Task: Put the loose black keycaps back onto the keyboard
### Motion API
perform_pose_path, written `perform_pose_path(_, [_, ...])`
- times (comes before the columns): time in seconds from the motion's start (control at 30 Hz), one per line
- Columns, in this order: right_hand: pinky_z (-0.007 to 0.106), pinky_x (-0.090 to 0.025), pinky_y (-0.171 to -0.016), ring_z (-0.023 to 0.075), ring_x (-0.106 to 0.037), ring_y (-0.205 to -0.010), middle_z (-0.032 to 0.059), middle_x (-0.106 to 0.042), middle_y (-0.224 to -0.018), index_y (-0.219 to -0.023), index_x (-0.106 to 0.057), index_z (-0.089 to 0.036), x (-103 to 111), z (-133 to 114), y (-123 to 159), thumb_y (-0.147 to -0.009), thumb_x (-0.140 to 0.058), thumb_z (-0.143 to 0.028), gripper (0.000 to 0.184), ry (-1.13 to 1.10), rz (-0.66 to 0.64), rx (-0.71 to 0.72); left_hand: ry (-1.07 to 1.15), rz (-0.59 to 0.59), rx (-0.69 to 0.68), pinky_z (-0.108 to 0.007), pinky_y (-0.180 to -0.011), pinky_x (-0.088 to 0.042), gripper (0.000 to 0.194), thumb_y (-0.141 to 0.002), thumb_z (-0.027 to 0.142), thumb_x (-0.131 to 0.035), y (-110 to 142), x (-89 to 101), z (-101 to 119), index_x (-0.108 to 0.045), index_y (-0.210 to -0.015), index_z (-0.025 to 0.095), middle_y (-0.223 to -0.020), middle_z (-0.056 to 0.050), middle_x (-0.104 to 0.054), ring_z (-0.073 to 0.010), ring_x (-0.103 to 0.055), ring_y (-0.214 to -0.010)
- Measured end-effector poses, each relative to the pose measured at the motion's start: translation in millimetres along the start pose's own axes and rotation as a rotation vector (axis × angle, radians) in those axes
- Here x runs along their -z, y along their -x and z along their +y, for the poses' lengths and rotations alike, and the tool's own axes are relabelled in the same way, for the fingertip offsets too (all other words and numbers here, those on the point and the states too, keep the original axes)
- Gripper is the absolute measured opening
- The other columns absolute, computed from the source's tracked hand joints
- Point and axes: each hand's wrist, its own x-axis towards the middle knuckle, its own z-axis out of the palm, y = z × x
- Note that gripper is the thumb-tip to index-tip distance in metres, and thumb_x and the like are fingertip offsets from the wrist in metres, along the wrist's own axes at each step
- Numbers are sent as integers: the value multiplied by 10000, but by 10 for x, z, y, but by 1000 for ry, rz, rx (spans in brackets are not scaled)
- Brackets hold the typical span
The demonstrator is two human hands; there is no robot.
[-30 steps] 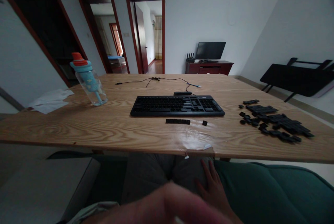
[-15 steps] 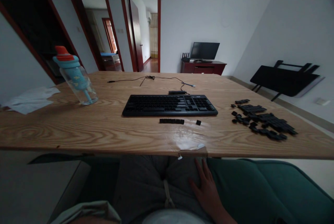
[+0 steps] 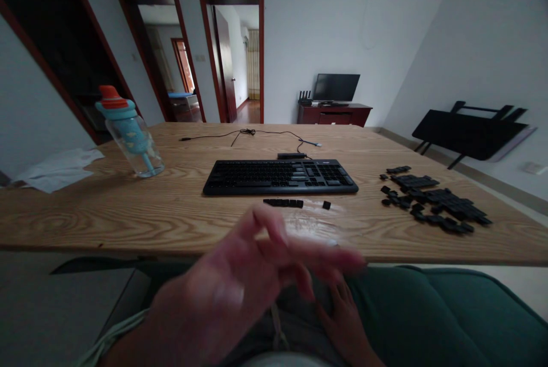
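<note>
My left hand [image 3: 252, 275] is raised in front of the table edge, smeared by motion, its fingers apart and nothing seen in them. On my lap rests my right hand [image 3: 346, 318], fingers stretched out, partly behind the left. Beyond my left hand lies a black keyboard [image 3: 257, 176], with several lighter spots among its keys. A short row of black keycaps [image 3: 285, 203] lies just in front of the keyboard, and one single keycap [image 3: 326, 205] sits to the right of that row. Several more loose keycaps [image 3: 454, 202] are spread at the table's right side.
A clear bottle [image 3: 137, 141] with an orange cap stands on the wooden table [image 3: 171, 213] at left, beside crumpled white tissue [image 3: 60, 170]. A black cable [image 3: 274, 129] lies behind the keyboard. A green seat [image 3: 428, 310] is to my right.
My left hand has come up into view from the lower left, over my lap towards the table edge. My right hand stays on my lap. The view has tilted up slightly.
</note>
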Motion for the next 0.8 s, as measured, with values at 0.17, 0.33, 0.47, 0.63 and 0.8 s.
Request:
perform_pose_path(0.17, [528, -318, -1200, 336, -227, -1529, 127, -165, -1682, -1572, -359, -220, -8, -9, -21, -928, -531, -450, 705, -17, -3, -26, 54, 257, -109, -341, -789, -543, 238, -740, 202, -603, -998, -695, 706, -660, -970, 188, -1203, -132, -717, -250, -705, -986])
perform_pose_path(0.33, [520, -327, -1196, 336, -299, -1502, 160, -254, -1644, -1529, -424, -199, 21, -26, -23, -918, -537, -440, 667, -33, -16, -44, 89, 270, -95, -327, -758, -547, 257, -693, 182, -603, -949, -718, 632, -642, -947, 177, -1215, -147, -708, -232, -701, -919])
perform_pose_path(0.47, [514, -341, -1190, 342, -330, -1486, 172, -276, -1628, -1511, -446, -184, 34, -34, -27, -906, -548, -435, 663, -44, -20, -55, 110, 281, -88, -322, -741, -544, 263, -679, 176, -603, -925, -692, 598, -642, -939, 172, -1197, -162, -711, -224, -696, -885])
perform_pose_path(0.63, [501, -335, -1195, 340, -330, -1484, 172, -269, -1624, -1508, -444, -174, 41, -52, -41, -906, -543, -442, 666, -33, -28, -73, 125, 307, -79, -322, -731, -542, 263, -674, 172, -603, -947, -712, 608, -647, -933, 166, -1193, -169, -711, -226, -692, -883])
perform_pose_path(0.8, [524, -347, -1182, 345, -365, -1465, 158, -310, -1610, -1480, -473, -207, 80, -73, -36, -889, -564, -445, 644, -61, -24, -81, 138, 302, -68, -321, -724, -545, 262, -675, 164, -596, -941, -676, 568, -651, -932, 164, -1200, -172, -707, -222, -691, -880])
